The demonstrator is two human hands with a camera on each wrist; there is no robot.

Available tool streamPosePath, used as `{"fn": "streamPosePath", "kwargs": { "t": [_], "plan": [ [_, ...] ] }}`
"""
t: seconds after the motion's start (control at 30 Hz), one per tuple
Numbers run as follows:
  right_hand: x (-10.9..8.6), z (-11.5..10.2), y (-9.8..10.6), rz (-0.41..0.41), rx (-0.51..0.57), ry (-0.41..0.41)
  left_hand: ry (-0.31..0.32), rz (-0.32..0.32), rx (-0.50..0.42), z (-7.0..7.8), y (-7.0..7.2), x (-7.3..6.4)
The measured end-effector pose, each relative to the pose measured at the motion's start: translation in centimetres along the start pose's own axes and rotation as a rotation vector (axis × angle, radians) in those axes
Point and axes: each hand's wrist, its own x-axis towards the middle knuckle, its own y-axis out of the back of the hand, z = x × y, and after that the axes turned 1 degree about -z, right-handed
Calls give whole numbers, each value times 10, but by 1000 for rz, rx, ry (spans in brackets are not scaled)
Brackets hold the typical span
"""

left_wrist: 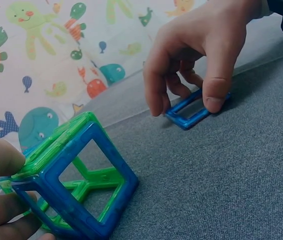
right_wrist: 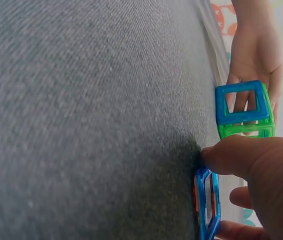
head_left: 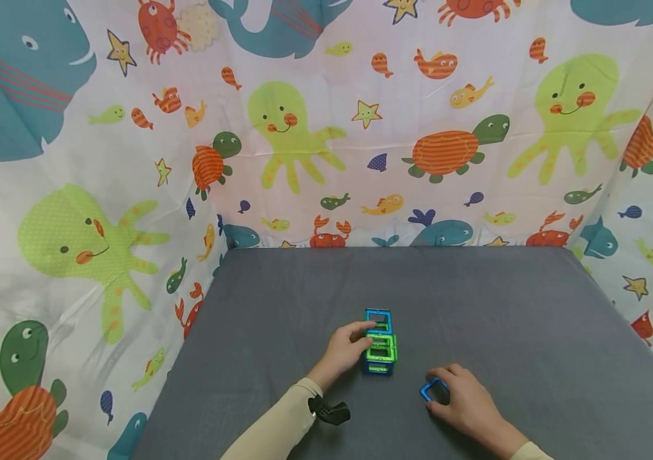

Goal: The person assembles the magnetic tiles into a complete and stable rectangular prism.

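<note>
Both hands [head_left: 346, 348] [head_left: 464, 402] low, fingers curled.

The place looked like a small staged play or recording booth rather than a lived-in room. Beyond and to both sides of the hands hung a children's sea-creature curtain [head_left: 326, 128], printed with octopuses, whales, turtles, crabs and starfish, closing off three sides. Under the hands lay a table covered in plain grey cloth [head_left: 476, 300], bearing only toy magnetic tiles [head_left: 380, 345].
</note>
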Motion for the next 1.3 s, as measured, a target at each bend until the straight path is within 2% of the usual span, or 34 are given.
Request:
{"fn": "streamPosePath", "kwargs": {
  "t": [0.23, 0.5, 0.77, 0.97, 1.17, 1.3],
  "plan": [
    [1, -3, -1, 3, 12, 27, 0, -3, 0, 2, 0, -1],
    [3, -5, 3, 4, 64, -7, -6, 0, -4, 0, 0, 0],
    [6, -7, 15, 14, 270, -127, -6, 0, -7, 0, 0, -2],
    [8, -9, 24, 35, 349, -143, -14, -19, -10, 0, 1, -2],
    [13, -9, 26, 9, 375, -161, -15, -23, -11, 0, 2, -2],
    [20, -6, 29, -32, 470, -187, -20, -29, -24, 0, 2, -2]
  ]
}}
